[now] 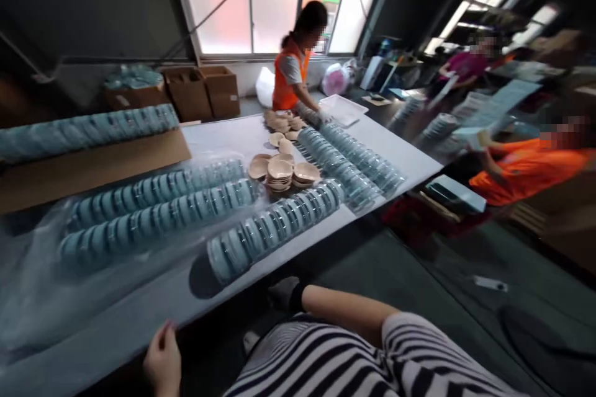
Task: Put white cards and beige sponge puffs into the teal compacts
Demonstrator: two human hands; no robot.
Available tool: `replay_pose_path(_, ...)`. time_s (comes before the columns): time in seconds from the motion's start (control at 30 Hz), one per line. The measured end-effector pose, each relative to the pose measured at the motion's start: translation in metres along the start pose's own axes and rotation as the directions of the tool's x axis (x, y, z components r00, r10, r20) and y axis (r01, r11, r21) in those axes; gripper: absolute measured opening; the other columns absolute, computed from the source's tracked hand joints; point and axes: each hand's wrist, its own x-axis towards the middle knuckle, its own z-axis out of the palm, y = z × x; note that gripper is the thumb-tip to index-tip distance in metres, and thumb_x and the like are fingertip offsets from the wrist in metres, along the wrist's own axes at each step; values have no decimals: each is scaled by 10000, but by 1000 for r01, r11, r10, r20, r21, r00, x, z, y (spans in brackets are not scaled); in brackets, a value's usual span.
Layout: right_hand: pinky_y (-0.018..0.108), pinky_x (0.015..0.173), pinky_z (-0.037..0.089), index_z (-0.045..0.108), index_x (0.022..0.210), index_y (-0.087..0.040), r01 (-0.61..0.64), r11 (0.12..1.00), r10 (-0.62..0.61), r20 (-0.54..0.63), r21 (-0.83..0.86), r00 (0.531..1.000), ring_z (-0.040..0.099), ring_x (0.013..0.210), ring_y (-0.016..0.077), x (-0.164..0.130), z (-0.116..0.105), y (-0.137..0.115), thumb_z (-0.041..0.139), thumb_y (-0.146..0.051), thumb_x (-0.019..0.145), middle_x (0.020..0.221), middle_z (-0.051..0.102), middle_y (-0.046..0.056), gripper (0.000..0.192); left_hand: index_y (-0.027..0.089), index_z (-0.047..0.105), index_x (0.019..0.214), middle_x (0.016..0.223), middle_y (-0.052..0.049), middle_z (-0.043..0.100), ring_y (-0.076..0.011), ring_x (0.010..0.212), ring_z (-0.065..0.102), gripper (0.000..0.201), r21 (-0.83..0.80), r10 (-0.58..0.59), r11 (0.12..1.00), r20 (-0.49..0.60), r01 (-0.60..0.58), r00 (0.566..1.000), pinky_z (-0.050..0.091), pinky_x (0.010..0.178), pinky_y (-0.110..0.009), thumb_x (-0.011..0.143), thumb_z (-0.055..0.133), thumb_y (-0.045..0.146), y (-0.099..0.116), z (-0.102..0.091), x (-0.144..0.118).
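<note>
My left hand [162,356] is at the near edge of the white table [153,294], low in the view. Its fingers are curled together, and nothing shows in them. My right hand [283,293] looks gray, as if gloved, with a dark band at the wrist; it is below the table edge, and its fingers are too dark and blurred to read. Closest to it on the table lies a long row of stacked, clear-wrapped bluish bowls [274,229]. Behind that row are stacks of tan, shallow bowls [280,170].
More wrapped bowl rows [158,217] lie under plastic film at left, and others [342,164] at right. A cardboard sheet [93,167] bears another row. Across the table a person in an orange vest [285,80] reaches toward a white tray [342,110]. Other people work at right.
</note>
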Motion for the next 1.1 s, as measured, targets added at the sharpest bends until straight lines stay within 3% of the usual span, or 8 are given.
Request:
replay_pose_path(0.13,271,656,446,752,837,-249,-211,977,211,34,-24,977,689,723,168,-38,-39,108,505,-179,785,708,704,-26,263,232,665,933,893,-72,749,-304,918,714,326,-298,282,920,48,-255,958,563,895,-466,770,567,498,113,95,25)
replay_pose_path(0.27,269,736,462,740,1010,-223,-539,842,514,270,22,814,702,901,205,-80,-67,222,578,-220,847,991,759,61,230,193,691,929,935,-100,748,-266,903,702,339,-339,570,810,266,-478,778,561,898,-433,823,524,469,235,197,-38)
replay_pose_path(0.37,294,819,454,707,1103,-194,-667,744,612,354,45,707,678,1044,234,-113,-77,286,535,-253,911,1146,732,107,264,200,722,939,1008,-90,750,-245,983,686,313,-380,677,722,560,-578,477,534,949,-412,885,482,393,289,257,-111)
replay_pose_path(0.5,293,875,434,677,1148,-200,-746,658,663,389,105,639,656,1109,228,-139,-83,327,480,-269,952,1196,715,96,287,235,732,1076,1120,-51,742,-214,1080,661,302,-458,601,593,799,-663,-15,486,1020,-373,929,476,299,320,298,-180)
replay_pose_path(0.57,294,882,432,680,1139,-209,-750,648,658,398,130,639,656,1105,228,-138,-84,332,476,-268,950,1186,719,87,284,240,724,1117,1149,-43,736,-212,1095,657,308,-469,524,560,839,-683,-147,480,1020,-367,936,478,284,325,308,-195)
replay_pose_path(0.87,302,917,436,682,1159,-219,-746,634,630,422,207,652,646,1137,228,-98,-86,314,510,-279,938,1208,716,71,287,231,701,1189,1239,-82,705,-277,1143,632,406,-247,85,593,966,-766,-246,462,1013,-386,816,573,326,299,334,-174)
replay_pose_path(1.0,308,916,441,694,1149,-214,-756,627,637,436,188,636,648,1131,234,-91,-92,312,530,-264,922,1192,722,70,285,242,739,956,1027,-28,741,-269,1002,644,282,-122,-100,749,951,-651,-294,462,932,-348,747,609,379,271,337,-165)
replay_pose_path(1.1,317,920,441,709,1119,-211,-761,622,650,421,185,633,648,1130,247,-86,-92,318,534,-261,905,1177,726,73,281,193,636,708,743,2,644,-243,847,626,189,-47,-167,771,947,-635,-273,461,802,-333,780,521,324,254,345,-167)
